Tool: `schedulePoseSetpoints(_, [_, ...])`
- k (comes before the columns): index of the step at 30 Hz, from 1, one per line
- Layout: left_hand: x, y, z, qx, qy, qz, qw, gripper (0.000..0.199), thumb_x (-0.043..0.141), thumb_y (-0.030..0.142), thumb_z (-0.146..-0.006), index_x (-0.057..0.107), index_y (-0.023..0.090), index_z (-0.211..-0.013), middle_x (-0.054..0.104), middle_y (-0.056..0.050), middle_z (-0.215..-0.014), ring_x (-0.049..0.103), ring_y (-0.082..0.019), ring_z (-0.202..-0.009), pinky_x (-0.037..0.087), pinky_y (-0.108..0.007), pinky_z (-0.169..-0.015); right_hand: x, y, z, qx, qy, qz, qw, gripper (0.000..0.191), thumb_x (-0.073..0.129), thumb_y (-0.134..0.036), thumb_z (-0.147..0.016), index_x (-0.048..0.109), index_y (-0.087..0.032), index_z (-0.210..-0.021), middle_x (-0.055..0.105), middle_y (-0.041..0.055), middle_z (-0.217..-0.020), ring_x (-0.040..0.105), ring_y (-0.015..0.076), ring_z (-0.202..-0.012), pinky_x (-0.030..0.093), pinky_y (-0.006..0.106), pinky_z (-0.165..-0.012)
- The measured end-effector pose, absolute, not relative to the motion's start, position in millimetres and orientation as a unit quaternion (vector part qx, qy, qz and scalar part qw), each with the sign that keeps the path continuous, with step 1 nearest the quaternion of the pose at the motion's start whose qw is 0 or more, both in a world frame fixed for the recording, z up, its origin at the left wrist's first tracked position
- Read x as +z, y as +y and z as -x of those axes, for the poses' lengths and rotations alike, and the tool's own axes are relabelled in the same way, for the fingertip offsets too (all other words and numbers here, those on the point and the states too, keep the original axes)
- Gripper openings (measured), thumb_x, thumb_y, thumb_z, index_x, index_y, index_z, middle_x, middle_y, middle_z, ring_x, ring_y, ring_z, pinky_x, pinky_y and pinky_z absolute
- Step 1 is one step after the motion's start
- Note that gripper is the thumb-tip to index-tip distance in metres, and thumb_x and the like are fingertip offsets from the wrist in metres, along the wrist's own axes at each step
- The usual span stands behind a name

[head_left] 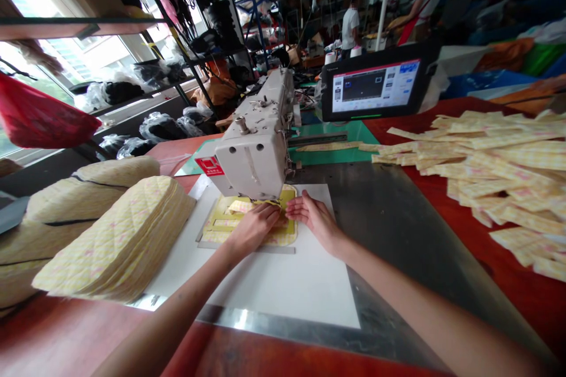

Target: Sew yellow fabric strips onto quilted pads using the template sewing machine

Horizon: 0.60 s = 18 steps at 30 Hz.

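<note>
Under the head of a white sewing machine (252,159) lies a yellow template plate (289,225) with slots, over a quilted yellow fabric panel (280,240). My left hand (256,225) rests on the plate, its fingers stretched to the right and lying flat. Part of a light yellow fabric strip (239,207) shows just beyond those fingers; its other end is hidden. At the plate's right edge is my right hand (312,218), fingers stretched toward the left hand, with no object visible in it. Whether its fingertips touch the plate is hard to tell.
A stack of quilted panels (115,235) stands left, beside tied bundles (92,188). Many yellow fabric strips (486,159) are heaped right. A control screen (375,87) stands behind the white sheet (283,288) and metal plate (389,235). Two people are in the background.
</note>
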State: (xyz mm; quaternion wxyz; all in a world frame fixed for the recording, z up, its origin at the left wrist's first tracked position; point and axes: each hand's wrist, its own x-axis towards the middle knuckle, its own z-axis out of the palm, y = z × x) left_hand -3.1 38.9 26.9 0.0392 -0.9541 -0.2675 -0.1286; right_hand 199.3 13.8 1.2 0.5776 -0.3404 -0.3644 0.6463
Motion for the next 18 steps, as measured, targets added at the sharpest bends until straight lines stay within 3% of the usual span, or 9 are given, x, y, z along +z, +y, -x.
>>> schedulePoseSetpoints(5, [19.5, 38.7, 1.0, -0.156, -0.308, 0.939, -0.007, 0.028, 0.056, 0.001, -0.089, 0.067, 0.013, -0.112, 0.072, -0.014, -0.114, 0.067, -0.027, -0.107, 0.059, -0.040, -0.092, -3.6, 11.5, -195.6, 0.535, -0.493, 0.403, 0.555, 0.047, 0.065, -0.068, -0.086, 0.071, -0.022, -0.084, 0.073, 0.0068, -0.081, 0.068, 0.0232, -0.075, 0.056, 0.035, -0.070])
schedulePoseSetpoints(10, [11.9, 34.5, 3.6, -0.238, -0.332, 0.910, -0.074, 0.031, 0.052, 0.002, -0.091, 0.070, 0.015, -0.114, 0.072, -0.012, -0.120, 0.067, -0.024, -0.109, 0.057, -0.040, -0.097, -3.8, 5.1, -200.3, 0.318, -0.675, 0.451, 0.489, 0.018, 0.060, -0.030, -0.096, 0.073, -0.022, -0.086, 0.070, 0.0060, -0.086, 0.062, 0.0201, -0.074, 0.051, 0.033, -0.070])
schedulePoseSetpoints(13, [10.2, 30.0, 5.5, -0.271, -0.337, 0.894, -0.121, 0.026, 0.054, 0.008, -0.093, 0.072, 0.014, -0.111, 0.071, -0.012, -0.119, 0.067, -0.024, -0.110, 0.056, -0.040, -0.100, -4.0, 3.5, -201.8, 0.222, -0.753, 0.441, 0.435, 0.023, 0.051, -0.016, -0.098, 0.073, -0.020, -0.098, 0.065, 0.0082, -0.096, 0.064, 0.0207, -0.084, 0.054, 0.035, -0.080])
schedulePoseSetpoints(18, [9.4, 24.6, 7.5, -0.279, -0.355, 0.884, -0.122, 0.033, 0.050, 0.007, -0.091, 0.074, 0.014, -0.113, 0.066, -0.014, -0.122, 0.063, -0.025, -0.112, 0.054, -0.042, -0.102, -5.6, 3.4, -200.2, 0.160, -0.815, 0.421, 0.363, 0.035, 0.044, -0.008, -0.098, 0.070, -0.019, -0.120, 0.060, 0.0101, -0.107, 0.064, 0.0230, -0.096, 0.056, 0.040, -0.093])
